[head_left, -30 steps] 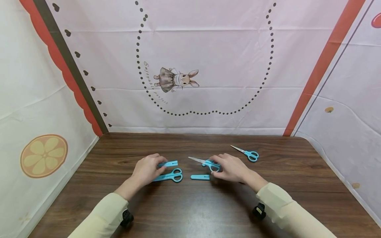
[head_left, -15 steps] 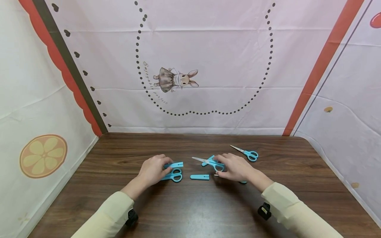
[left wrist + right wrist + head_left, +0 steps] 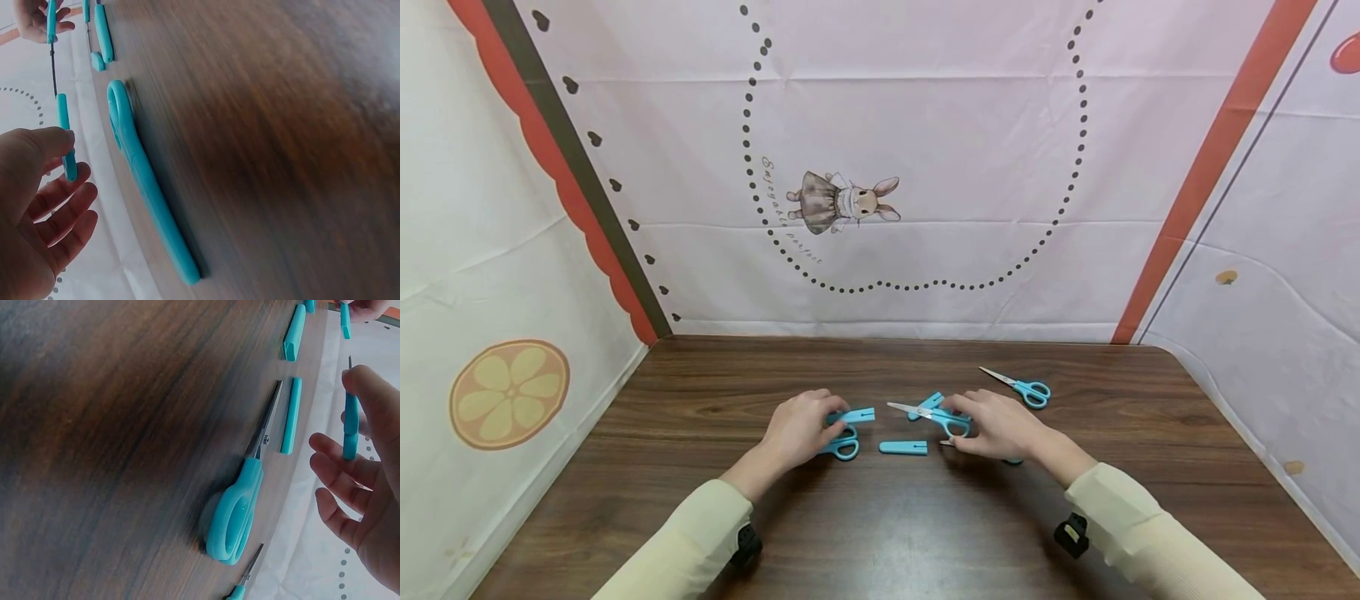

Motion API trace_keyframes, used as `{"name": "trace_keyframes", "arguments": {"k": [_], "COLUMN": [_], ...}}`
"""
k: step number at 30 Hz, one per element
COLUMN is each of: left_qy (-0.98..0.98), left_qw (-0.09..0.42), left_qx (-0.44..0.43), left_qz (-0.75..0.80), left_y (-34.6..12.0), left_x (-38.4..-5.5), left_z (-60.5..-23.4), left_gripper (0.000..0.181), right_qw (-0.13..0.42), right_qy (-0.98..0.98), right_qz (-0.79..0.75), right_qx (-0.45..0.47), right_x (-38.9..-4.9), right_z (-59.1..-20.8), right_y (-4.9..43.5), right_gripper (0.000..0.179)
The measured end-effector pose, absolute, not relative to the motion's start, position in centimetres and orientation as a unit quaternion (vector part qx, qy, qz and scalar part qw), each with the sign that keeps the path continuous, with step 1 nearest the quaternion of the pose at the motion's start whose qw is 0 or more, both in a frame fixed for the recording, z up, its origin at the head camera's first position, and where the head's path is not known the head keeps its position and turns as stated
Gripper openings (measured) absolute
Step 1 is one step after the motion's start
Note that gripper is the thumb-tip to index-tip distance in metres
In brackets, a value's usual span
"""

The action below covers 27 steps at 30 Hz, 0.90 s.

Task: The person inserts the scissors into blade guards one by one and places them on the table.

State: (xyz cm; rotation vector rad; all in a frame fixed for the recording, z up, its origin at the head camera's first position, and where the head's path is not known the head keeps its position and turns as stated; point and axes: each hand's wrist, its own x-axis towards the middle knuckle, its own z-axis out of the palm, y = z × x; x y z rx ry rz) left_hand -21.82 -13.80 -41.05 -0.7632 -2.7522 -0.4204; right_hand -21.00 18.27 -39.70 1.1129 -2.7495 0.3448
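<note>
My left hand (image 3: 797, 429) pinches a light blue scissors cover (image 3: 861, 415) between thumb and fingers, its slotted end facing right. Opposite it, my right hand (image 3: 1000, 425) grips a pair of blue-handled scissors (image 3: 913, 410) by the handles, closed blades pointing left at the cover with a small gap between. Both are held up off the table. Below my left hand lies another pair of scissors (image 3: 153, 194) with its blades inside a cover. Bare scissors (image 3: 234, 512) lie beneath my right hand, mostly hidden in the head view.
One loose blue cover (image 3: 903, 447) lies at the middle of the brown wooden table (image 3: 880, 517). A second cover (image 3: 929, 403) is behind the held scissors. More bare scissors (image 3: 1032, 392) rest at the back right. A printed white cloth (image 3: 970, 150) hangs behind.
My left hand has moved right with the cover, toward the blades. My right hand has shifted slightly right with the scissors, uncovering more of the cover behind them.
</note>
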Motion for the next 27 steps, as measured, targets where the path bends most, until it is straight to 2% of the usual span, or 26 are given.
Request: {"name": "trace_keyframes", "arguments": {"k": [14,27], "left_qy": [-0.938,-0.942], "left_qw": [0.146,0.133], "left_qx": [-0.279,-0.276], "left_qz": [-0.147,-0.139], "left_y": [-13.09,-13.18], "left_x": [-22.08,-22.25], "left_z": [-40.95,-41.26], "left_gripper": [0.015,0.016], "right_qw": [0.055,0.058], "right_qy": [-0.922,-0.923], "right_qz": [0.112,0.110], "right_qx": [0.366,0.363], "right_x": [-20.60,-20.47], "right_z": [-39.69,-39.88], "right_y": [17.85,17.79], "right_gripper": [0.036,0.038]}}
